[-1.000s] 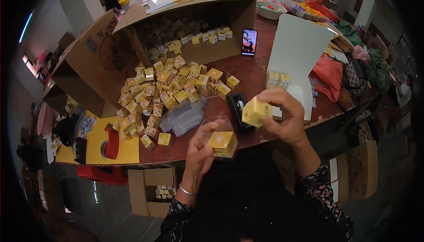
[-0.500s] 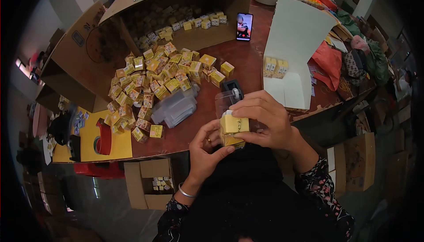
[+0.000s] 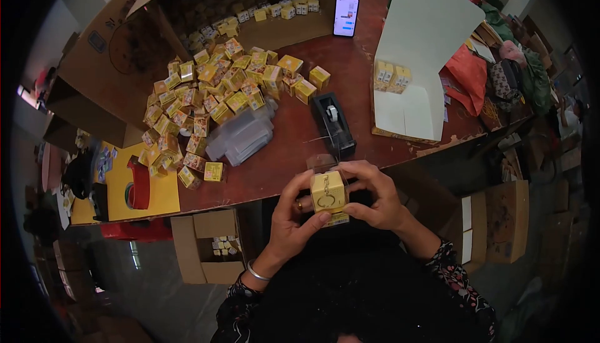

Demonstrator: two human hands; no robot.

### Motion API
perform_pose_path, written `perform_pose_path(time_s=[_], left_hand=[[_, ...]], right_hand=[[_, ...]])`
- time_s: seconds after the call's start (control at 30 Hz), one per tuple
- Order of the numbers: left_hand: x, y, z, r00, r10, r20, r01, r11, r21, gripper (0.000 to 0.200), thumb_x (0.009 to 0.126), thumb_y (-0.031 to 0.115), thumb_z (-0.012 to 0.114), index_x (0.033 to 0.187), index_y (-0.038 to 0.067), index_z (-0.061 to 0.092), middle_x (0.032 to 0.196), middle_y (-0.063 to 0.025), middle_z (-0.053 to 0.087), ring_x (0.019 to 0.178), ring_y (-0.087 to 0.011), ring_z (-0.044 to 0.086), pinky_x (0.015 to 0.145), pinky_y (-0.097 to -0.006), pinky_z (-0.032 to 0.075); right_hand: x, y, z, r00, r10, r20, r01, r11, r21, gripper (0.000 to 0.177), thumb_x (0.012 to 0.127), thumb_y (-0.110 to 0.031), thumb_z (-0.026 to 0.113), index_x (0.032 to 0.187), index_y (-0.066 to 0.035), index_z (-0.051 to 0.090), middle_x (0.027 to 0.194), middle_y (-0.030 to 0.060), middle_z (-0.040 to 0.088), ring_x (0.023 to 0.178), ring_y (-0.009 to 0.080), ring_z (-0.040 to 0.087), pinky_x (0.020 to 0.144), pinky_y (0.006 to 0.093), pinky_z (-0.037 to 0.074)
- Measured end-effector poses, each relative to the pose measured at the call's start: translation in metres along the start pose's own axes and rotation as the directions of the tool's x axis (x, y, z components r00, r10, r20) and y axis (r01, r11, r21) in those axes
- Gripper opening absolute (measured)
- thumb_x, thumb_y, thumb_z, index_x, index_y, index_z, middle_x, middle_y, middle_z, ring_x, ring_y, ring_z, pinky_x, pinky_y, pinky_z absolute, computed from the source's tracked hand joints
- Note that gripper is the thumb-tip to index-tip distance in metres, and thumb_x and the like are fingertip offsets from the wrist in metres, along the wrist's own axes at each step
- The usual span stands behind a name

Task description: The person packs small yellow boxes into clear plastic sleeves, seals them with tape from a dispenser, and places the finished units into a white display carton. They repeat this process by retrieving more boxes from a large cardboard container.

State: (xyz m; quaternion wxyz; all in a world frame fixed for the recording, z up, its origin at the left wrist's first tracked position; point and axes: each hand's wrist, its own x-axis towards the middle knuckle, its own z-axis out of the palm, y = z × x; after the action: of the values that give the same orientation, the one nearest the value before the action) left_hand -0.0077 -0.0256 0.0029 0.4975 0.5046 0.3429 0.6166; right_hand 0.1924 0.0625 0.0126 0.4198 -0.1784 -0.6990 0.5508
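Note:
Close to my body I hold a small yellow cube (image 3: 328, 183) with a metal key ring and chain on its upper face. A clear plastic box (image 3: 321, 161) seems to surround it, its flap sticking up behind. My left hand (image 3: 289, 215) grips the left side, thumb at the lower front. On the right side, my right hand (image 3: 376, 200) closes around it with thumb and fingers. A yellow printed surface (image 3: 339, 218) shows just below the cube. Beyond my hands stands a black tape dispenser (image 3: 333, 124). Left of that lie flat clear plastic pieces (image 3: 244, 136).
A heap of small yellow printed boxes (image 3: 212, 86) covers the table's left. Behind it, a large cardboard box (image 3: 300, 33) holds more cubes. An upright phone (image 3: 345, 16) stands at the back. An open white carton (image 3: 409, 111) holding several boxes sits right. Below are floor cartons (image 3: 219, 272).
My right fingers have moved from the cube's top to its right side. The cube now shows its key ring upward and sits slightly lower. The view has shifted, revealing the whole tape dispenser.

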Motion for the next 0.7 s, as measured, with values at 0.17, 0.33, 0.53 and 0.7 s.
perform_pose_path(time_s=[0.17, 0.33, 0.53, 0.7], left_hand=[[-0.029, -0.016, -0.004, 0.978, -0.19, 0.081, 0.195, 0.979, -0.057, 0.055, 0.095, 0.003, 0.071, 0.144, 0.003, 0.045, 0.138, -0.0097, 0.046, 0.125, -0.0252, 0.062, 0.101, -0.0372, 0.057], [-0.045, -0.029, -0.008, 0.987, -0.149, 0.068, 0.148, 0.989, 0.012, 0.035, 0.096, 0.005, 0.072, 0.128, 0.0, 0.058, 0.134, -0.0108, 0.044, 0.129, -0.0229, 0.056, 0.102, -0.0379, 0.057], [-0.044, -0.032, 0.0, 0.982, -0.161, -0.096, 0.135, 0.963, -0.235, 0.024, 0.093, 0.003, 0.074, 0.114, 0.0, 0.065, 0.129, -0.0109, 0.051, 0.129, -0.0252, 0.056, 0.105, -0.0403, 0.056], [-0.04, -0.019, -0.003, 0.974, -0.224, -0.028, 0.218, 0.966, -0.141, 0.021, 0.09, 0.002, 0.078, 0.108, 0.001, 0.067, 0.125, -0.0103, 0.054, 0.126, -0.0262, 0.06, 0.106, -0.0403, 0.055]], right_hand=[[-0.031, 0.005, 0.007, 0.988, 0.14, 0.059, -0.135, 0.988, -0.073, 0.048, 0.09, -0.01, 0.074, 0.135, -0.002, 0.058, 0.128, 0.0143, 0.057, 0.113, 0.0232, 0.064, 0.088, 0.0334, 0.062], [-0.051, 0.014, 0.019, 0.983, 0.178, 0.051, -0.179, 0.984, 0.016, 0.031, 0.092, -0.007, 0.07, 0.121, -0.001, 0.061, 0.131, 0.0157, 0.056, 0.117, 0.023, 0.064, 0.09, 0.0356, 0.062], [-0.055, 0.025, 0.025, 0.997, 0.082, -0.006, -0.08, 0.985, 0.155, 0.023, 0.091, -0.005, 0.072, 0.109, -0.001, 0.06, 0.128, 0.0164, 0.064, 0.123, 0.0261, 0.063, 0.101, 0.0402, 0.057], [-0.049, 0.018, 0.019, 0.998, 0.053, 0.017, -0.053, 0.997, 0.047, 0.019, 0.09, -0.004, 0.074, 0.104, -0.005, 0.06, 0.119, 0.0122, 0.07, 0.12, 0.0265, 0.063, 0.104, 0.0412, 0.051]])
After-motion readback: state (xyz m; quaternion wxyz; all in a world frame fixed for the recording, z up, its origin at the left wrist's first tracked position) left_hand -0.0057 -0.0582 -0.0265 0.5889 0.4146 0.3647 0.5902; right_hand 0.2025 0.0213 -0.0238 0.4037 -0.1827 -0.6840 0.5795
